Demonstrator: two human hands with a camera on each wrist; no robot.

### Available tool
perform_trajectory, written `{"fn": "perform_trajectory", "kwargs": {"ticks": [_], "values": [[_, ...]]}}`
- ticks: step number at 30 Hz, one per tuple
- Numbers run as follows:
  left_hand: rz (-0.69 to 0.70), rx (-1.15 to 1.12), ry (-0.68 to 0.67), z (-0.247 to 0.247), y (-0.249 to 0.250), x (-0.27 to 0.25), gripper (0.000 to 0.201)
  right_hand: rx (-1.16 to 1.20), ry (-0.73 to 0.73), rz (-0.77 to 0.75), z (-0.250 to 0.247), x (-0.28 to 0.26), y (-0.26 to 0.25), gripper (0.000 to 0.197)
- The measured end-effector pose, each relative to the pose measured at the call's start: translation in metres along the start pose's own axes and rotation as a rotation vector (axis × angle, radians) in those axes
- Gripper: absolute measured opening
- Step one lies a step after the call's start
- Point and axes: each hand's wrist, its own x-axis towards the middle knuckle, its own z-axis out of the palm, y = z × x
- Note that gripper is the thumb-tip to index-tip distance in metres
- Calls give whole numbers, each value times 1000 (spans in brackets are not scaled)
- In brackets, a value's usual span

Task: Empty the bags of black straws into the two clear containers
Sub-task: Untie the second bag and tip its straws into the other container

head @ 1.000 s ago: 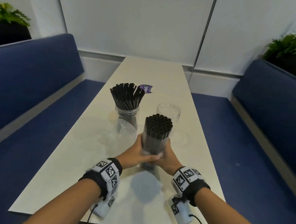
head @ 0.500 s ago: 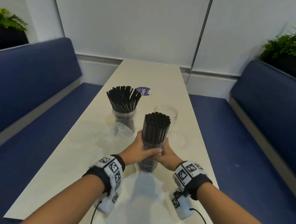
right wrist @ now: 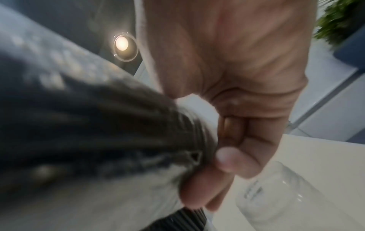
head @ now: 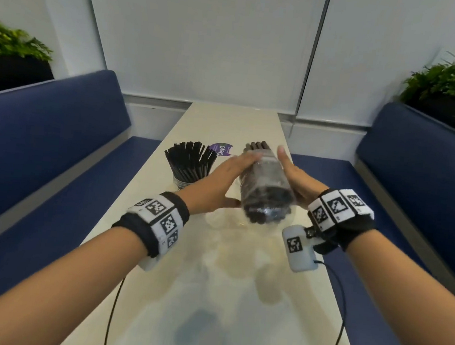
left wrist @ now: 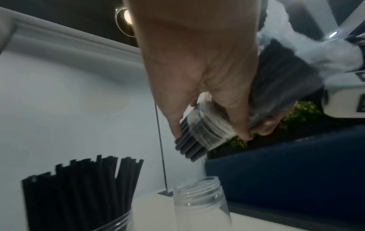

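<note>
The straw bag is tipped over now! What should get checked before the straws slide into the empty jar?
1. Both hands hold the straw bag: left hand, right hand: ok.
2. Straw tips poke out of the bag's open end: ok.
3. Empty jar upright, mouth open: ok.
4. Tips exactly over the jar's mouth: cannot tell.
5. Full jar stands aside: ok.

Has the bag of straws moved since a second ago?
Yes. The bag of straws was upright on the table; now it is lifted and tipped away, beside the filled container.
</note>
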Motion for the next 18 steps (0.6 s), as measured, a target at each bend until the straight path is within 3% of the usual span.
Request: {"fn": "perform_trajectory", "kwargs": {"ticks": [2,7,11,18], "values": [[-60,-162,92,-3,7,12,93,-24,-68,-67,-9,1,-8,89],[-259,-391,182,-23,1,43,83,-189,242,-139,-11,-1,-28,85],[-292,-420,182,-26,-3,59,95,-126,181,-230,-3,1,-31,74],[-340,-506,197,-4,-19,69,82,-98,156,-219,-11,16,-24,73]]}}
